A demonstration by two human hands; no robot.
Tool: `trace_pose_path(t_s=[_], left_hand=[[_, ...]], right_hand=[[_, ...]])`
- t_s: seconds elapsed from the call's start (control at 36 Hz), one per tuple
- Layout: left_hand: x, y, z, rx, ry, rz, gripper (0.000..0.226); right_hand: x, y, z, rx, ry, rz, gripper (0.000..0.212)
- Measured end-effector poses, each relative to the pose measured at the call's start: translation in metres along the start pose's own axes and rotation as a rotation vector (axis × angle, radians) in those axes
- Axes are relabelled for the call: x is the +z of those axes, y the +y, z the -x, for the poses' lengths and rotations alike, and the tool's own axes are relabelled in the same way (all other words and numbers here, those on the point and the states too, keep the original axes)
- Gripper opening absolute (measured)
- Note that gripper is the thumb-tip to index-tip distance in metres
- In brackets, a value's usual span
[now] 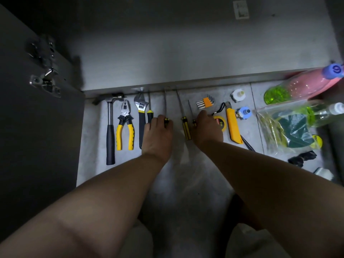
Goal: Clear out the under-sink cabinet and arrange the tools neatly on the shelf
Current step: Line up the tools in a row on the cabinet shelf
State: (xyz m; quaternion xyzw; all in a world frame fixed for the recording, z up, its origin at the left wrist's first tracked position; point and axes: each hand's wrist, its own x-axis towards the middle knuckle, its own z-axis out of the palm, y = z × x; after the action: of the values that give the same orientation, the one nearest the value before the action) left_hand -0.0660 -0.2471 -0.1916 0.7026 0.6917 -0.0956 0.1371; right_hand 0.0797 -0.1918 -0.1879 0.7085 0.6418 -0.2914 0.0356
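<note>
Tools lie in a row on the grey floor in front of the open cabinet: a hammer (110, 131), yellow-handled pliers (125, 125), an adjustable wrench (141, 112), several screwdrivers, a hex key set (204, 101), a 2m tape measure (221, 123) and a yellow utility knife (232, 127). My left hand (158, 135) grips the handle of a screwdriver whose long shaft (165, 101) points toward the cabinet. My right hand (206, 127) covers the handle of a short screwdriver (189, 108). A yellow-and-black screwdriver (186, 127) lies between my hands.
The cabinet shelf (186, 58) is bare steel, with its dark door (37, 108) open at the left. At the right lie a pink bottle (309, 82), a clear bottle (323, 114), a plastic bag of sponges (286, 131), small plastic fittings (238, 95) and a black object (301, 158).
</note>
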Motion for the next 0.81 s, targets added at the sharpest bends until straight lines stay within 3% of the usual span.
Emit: trace_pose_path(t_s=[0.14,0.22,0.33,0.81], left_hand=[[0.001,-0.005,-0.004,0.011,0.037,-0.011,0.051],[0.0,-0.01,-0.006,0.01,0.054,-0.031,0.044],[0.003,-0.016,-0.007,0.022,0.068,-0.03,0.053],[0.007,-0.025,-0.001,0.006,0.138,0.045,0.046]], right_hand=[[0.007,-0.003,0.009,-0.131,0.112,0.028,0.022],[0.015,-0.01,0.016,-0.092,0.069,0.108,0.024],[0.024,-0.018,0.021,-0.016,0.001,0.139,0.024],[0.035,-0.038,0.012,-0.013,-0.082,-0.031,0.021]])
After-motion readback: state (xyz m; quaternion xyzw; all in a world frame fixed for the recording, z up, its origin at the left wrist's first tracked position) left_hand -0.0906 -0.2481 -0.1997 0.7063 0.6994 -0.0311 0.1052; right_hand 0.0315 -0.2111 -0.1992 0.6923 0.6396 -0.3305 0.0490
